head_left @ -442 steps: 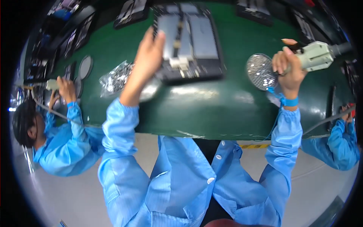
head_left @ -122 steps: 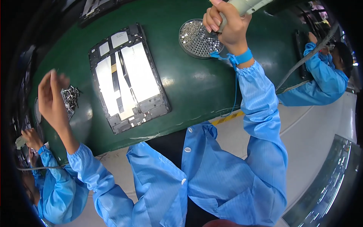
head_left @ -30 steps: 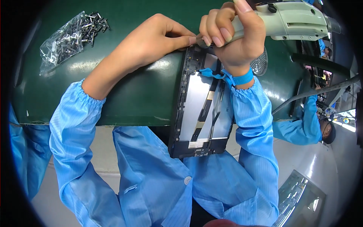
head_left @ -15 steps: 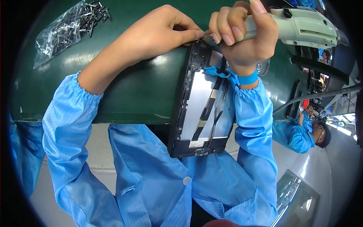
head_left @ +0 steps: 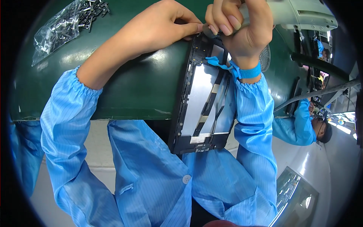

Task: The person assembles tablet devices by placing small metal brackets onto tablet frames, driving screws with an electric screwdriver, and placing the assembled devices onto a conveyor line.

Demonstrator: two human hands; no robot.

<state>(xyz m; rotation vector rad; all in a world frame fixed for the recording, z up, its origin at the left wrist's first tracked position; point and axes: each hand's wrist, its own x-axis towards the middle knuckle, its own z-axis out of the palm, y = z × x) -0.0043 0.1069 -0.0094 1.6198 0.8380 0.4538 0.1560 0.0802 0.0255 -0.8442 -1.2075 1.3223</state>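
An opened black device [head_left: 200,109], shaped like a tablet, overhangs the table's near edge; silvery panels and dark ribbon cables show inside it. My right hand [head_left: 242,30] is wrapped round a pale electric screwdriver [head_left: 302,17], whose tip end points left at the device's far edge. Beside that tip, at the device's far left corner, my left hand [head_left: 159,28] has its thumb and fingers pressed together. What they pinch, if anything, is hidden. A blue wrist strap [head_left: 249,72] circles my right wrist, its loose end lying over the device.
On the green table [head_left: 140,90], at the far left, a clear plastic bag [head_left: 56,34] spills small dark metal parts [head_left: 92,13]. A grey cable [head_left: 317,93] crosses on the right. Farther right, a person in blue [head_left: 302,125] sits near other equipment.
My view has shifted slightly, so the table and device sit a little higher. The screwdriver has tilted up, while my left hand stays pinched at the same corner.
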